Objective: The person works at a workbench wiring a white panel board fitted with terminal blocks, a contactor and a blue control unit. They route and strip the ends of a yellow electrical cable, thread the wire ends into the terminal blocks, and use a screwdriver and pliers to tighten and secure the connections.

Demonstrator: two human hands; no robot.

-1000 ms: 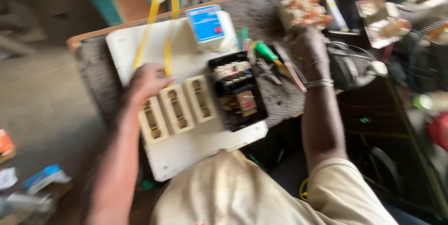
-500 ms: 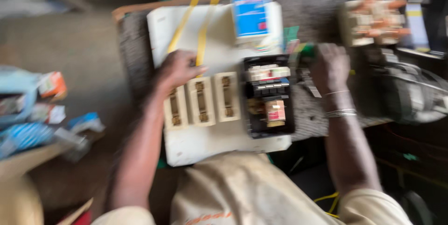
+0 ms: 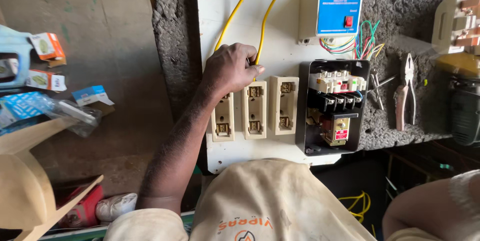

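A white board (image 3: 280, 31) lies on a rough grey bench top. Three cream fuse holders (image 3: 254, 109) sit in a row on it, with an open black switch box (image 3: 332, 106) to their right. Above that box is a blue and white box (image 3: 332, 8) with a red switch. Two yellow wires (image 3: 235, 11) run down the board from the top. My left hand (image 3: 231, 68) rests above the left and middle fuse holders, fingers curled on a yellow wire's lower end. Only my right upper arm shows at the lower right; that hand is out of view.
Pliers (image 3: 406, 91) and thin metal tools lie right of the switch box. A bundle of coloured wires (image 3: 357, 41) hangs under the blue box. Small cartons (image 3: 46, 46) and plastic packs lie on the floor at the left. More yellow wire (image 3: 356, 205) is coiled below the bench.
My right hand, which was at the tools right of the board, has dropped out of view. My left hand stays at the top of the fuse holders. The view has steadied and closed in.
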